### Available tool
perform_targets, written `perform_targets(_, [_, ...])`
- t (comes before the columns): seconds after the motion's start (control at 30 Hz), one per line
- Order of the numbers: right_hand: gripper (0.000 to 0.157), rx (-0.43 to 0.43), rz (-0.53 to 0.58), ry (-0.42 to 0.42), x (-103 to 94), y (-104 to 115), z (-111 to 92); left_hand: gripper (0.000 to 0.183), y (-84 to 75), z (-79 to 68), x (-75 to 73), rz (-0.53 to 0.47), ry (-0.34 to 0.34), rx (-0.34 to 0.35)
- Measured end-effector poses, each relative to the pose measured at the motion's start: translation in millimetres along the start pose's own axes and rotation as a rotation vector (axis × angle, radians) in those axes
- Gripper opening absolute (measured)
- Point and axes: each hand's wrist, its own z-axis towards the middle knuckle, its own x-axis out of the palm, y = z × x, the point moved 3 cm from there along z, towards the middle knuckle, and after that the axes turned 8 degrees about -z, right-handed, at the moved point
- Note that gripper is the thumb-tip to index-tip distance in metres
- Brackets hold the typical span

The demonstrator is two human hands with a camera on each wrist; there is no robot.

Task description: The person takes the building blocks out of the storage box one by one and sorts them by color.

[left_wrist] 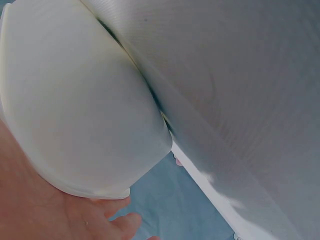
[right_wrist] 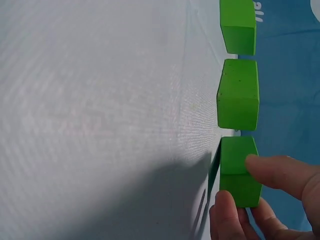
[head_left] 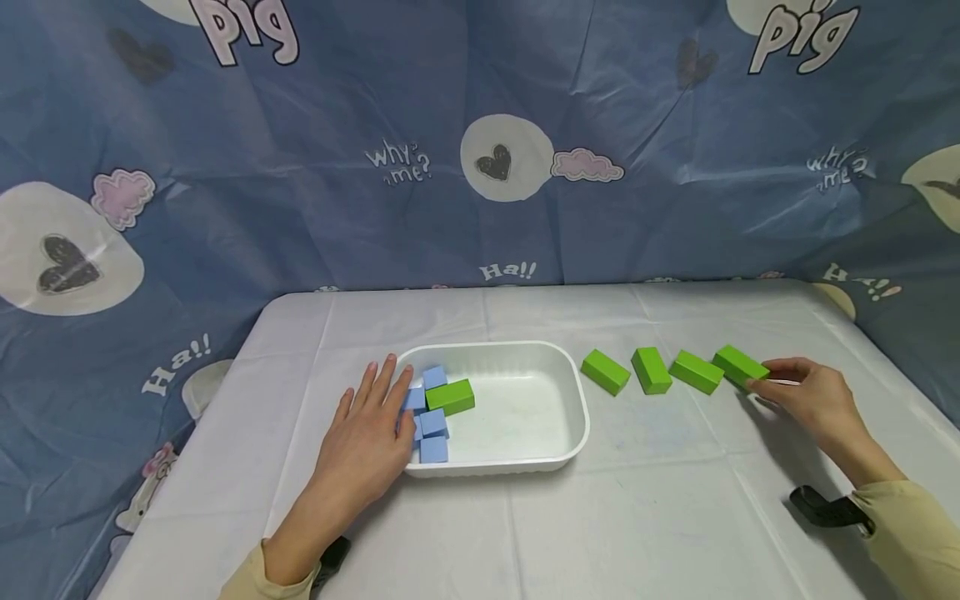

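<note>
My right hand (head_left: 813, 404) pinches the rightmost green block (head_left: 740, 365) between thumb and fingers. The right wrist view shows the thumb on one face of that green block (right_wrist: 239, 155) and the fingertips against its end. Fingers spread and straight, my left hand (head_left: 363, 446) lies over the left rim of a white tray (head_left: 532, 462). Inside the tray, several blue cubes (head_left: 433, 450) sit by the left wall, partly hidden by that hand, with one green block (head_left: 451, 397) among them. In the left wrist view, the tray's outer wall (left_wrist: 85, 100) covers part of the hand.
Three more green blocks, a left one (head_left: 605, 372), a middle one (head_left: 651, 371) and a right one (head_left: 697, 372), lie in a row right of the tray. A white cloth (head_left: 600, 533) covers the table. Behind it hangs a blue printed sheet (head_left: 420, 225).
</note>
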Motion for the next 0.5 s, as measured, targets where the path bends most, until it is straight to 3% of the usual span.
perform_targets(0.17, [0.065,0.004,0.159,0.087,3.0,-9,2,0.057,-0.2,-0.3,0.6,-0.005,0.001,-0.001])
perform_targets(0.5, [0.067,0.032,0.177,0.101,5.5,-12,3,0.057,-0.9,0.4,-0.1,0.005,-0.007,0.003])
